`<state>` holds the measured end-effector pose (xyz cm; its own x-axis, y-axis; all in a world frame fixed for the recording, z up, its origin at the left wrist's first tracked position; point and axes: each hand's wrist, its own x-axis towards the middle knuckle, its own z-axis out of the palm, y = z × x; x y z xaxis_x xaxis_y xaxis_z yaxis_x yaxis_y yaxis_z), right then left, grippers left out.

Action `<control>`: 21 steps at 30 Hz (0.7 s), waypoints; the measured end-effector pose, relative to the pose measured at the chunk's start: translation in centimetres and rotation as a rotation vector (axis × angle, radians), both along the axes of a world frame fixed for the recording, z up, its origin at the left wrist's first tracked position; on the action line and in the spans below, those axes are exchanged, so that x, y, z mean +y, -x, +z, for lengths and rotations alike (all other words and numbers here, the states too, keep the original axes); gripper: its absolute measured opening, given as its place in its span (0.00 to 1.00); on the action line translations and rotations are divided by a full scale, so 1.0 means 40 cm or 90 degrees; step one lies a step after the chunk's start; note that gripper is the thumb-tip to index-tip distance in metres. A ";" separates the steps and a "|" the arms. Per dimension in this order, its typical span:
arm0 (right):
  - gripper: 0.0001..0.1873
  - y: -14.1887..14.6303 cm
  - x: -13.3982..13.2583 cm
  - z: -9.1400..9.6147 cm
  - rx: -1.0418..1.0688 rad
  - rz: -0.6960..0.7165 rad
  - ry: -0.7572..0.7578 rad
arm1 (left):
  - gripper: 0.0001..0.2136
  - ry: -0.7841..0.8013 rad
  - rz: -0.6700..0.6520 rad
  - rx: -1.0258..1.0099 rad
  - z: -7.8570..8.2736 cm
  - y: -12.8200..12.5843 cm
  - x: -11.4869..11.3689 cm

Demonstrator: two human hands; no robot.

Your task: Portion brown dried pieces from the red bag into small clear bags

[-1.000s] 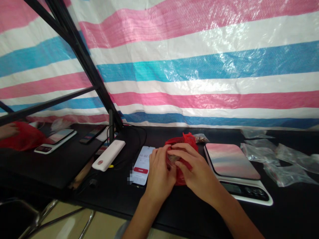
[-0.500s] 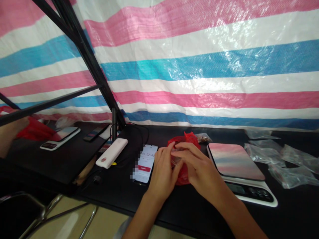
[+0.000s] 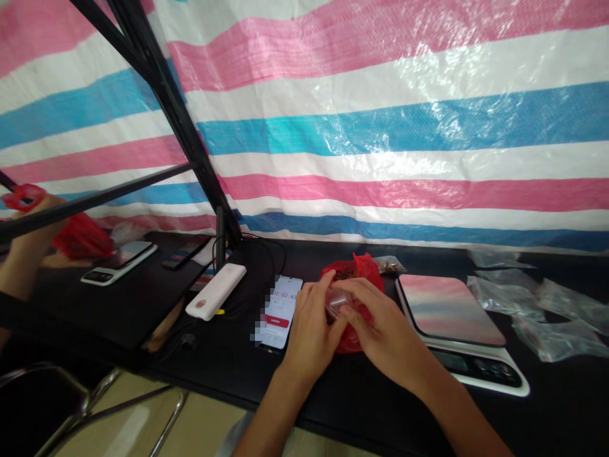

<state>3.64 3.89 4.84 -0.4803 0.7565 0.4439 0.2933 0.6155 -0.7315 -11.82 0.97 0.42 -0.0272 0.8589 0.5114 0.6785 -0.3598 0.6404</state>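
Between the fingers of both hands is a small clear plastic bag (image 3: pixel 337 299), partly covered by them. My left hand (image 3: pixel 308 327) pinches its left side, and my right hand (image 3: pixel 386 325) grips it from the right with thumb and fingers. Under and behind them an open red plastic bag (image 3: pixel 373 273) sits on the black table, with small brown pieces (image 3: pixel 345 275) showing inside. Just behind it lies a small clear bag with brown contents (image 3: pixel 391 264). A white digital scale (image 3: pixel 451 311) with a shiny plate stands to the right of my right hand.
A phone with a running timer (image 3: pixel 280 311) and a white power bank (image 3: pixel 216 292) lie left of my hands. Several clear bags (image 3: pixel 507 295) are spread at the right. Across a black frame (image 3: pixel 174 120), another person's hand (image 3: pixel 40 225) holds a red bag (image 3: pixel 83 235) near a second scale (image 3: pixel 118 263).
My right fingers have come down and closed on the clear bag, which shows more plainly now, as do the brown pieces. At the left, the other person's red bag has been raised.
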 end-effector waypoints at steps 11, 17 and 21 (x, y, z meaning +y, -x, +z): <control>0.17 -0.002 0.004 -0.002 0.010 0.006 -0.078 | 0.16 -0.006 -0.006 -0.018 0.000 0.008 0.006; 0.14 -0.028 0.044 -0.002 0.086 -0.074 -0.012 | 0.13 -0.019 0.074 -0.009 0.021 0.001 -0.004; 0.17 -0.063 0.106 -0.016 0.160 -0.201 0.004 | 0.06 0.026 0.168 -0.020 0.029 -0.007 0.000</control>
<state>6.17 8.12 4.22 -0.1005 0.8525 0.5130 0.2793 0.5190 -0.8078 -11.53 0.96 1.57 -0.2681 0.8398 0.4720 0.7247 -0.1469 0.6732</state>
